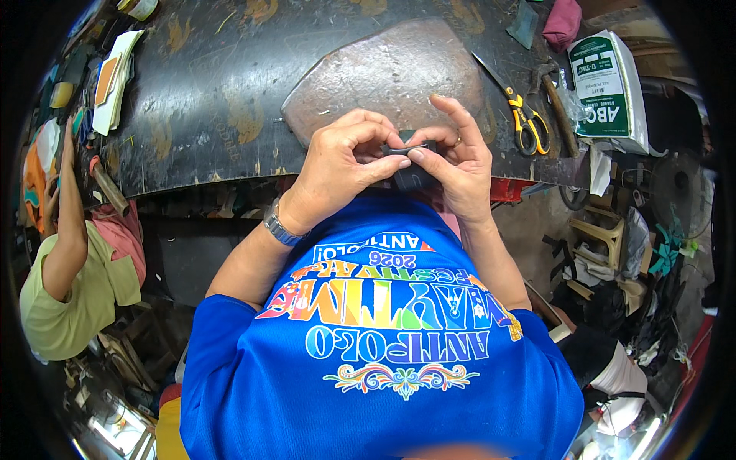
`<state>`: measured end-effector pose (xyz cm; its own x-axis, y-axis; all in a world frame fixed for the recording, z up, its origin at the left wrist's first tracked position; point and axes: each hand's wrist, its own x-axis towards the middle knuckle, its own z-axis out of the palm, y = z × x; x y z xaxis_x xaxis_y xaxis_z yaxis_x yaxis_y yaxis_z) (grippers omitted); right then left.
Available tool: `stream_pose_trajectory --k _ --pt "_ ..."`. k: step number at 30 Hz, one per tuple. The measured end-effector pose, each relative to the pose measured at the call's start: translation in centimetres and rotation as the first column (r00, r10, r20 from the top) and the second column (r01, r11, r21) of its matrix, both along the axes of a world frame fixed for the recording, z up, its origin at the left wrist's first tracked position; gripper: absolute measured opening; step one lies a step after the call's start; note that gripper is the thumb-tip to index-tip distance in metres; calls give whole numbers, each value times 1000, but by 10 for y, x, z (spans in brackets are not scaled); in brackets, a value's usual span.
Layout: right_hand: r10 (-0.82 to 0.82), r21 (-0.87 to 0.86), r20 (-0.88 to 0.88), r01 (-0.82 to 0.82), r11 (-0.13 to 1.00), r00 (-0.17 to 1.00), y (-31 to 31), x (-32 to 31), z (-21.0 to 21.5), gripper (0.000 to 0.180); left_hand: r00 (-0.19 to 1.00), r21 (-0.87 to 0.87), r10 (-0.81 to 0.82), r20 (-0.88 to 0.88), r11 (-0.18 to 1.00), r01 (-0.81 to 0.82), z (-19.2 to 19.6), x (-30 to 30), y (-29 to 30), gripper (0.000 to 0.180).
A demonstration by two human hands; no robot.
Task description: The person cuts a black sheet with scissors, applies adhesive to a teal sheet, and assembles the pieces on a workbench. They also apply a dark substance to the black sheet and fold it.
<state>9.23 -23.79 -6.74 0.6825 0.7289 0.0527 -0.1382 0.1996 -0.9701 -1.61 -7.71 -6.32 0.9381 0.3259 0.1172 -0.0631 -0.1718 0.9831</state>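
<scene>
My left hand [330,172], with a metal watch on its wrist, pinches one end of a small black flexible piece [414,178] that looks like leather or fabric. The thumb and fingers of my right hand [464,172] grip its other end, close to the left fingertips. The upper edge of the piece is folded or narrow between the two pinches, while a wider part hangs below. Its exact kind cannot be made out, and the fingers cover much of it. Both hands are over the table's near edge, in front of a worn, flat brownish slab [383,77].
On the dark table [207,92], yellow-and-black scissors [529,126] and a hammer [563,111] lie right of the slab. Beyond them stands a white-and-green container [609,96]. Pale sheets [113,84] lie at left, where a co-worker in a yellow-green shirt [77,284] is close by.
</scene>
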Motion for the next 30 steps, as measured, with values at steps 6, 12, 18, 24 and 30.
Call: stream_pose_trajectory --k 6,12,18,24,30 --pt "-42 34 -78 45 998 996 -1 -1 1 67 999 -244 10 -54 969 -23 -2 -3 -5 28" --pt "-62 51 -56 65 997 997 -2 0 3 66 996 -359 -18 -83 933 -13 -4 -5 -4 27" --pt "-57 59 -41 60 996 998 -3 0 2 67 992 -480 -95 -78 876 46 -7 -3 -5 29" --pt "-56 68 -1 56 996 998 -4 -2 4 72 967 -811 -240 -88 581 71 -10 -3 -3 36" --pt "-54 80 -7 54 995 999 -4 -4 5 72 967 -844 -247 -70 531 74 -11 -5 -4 33"
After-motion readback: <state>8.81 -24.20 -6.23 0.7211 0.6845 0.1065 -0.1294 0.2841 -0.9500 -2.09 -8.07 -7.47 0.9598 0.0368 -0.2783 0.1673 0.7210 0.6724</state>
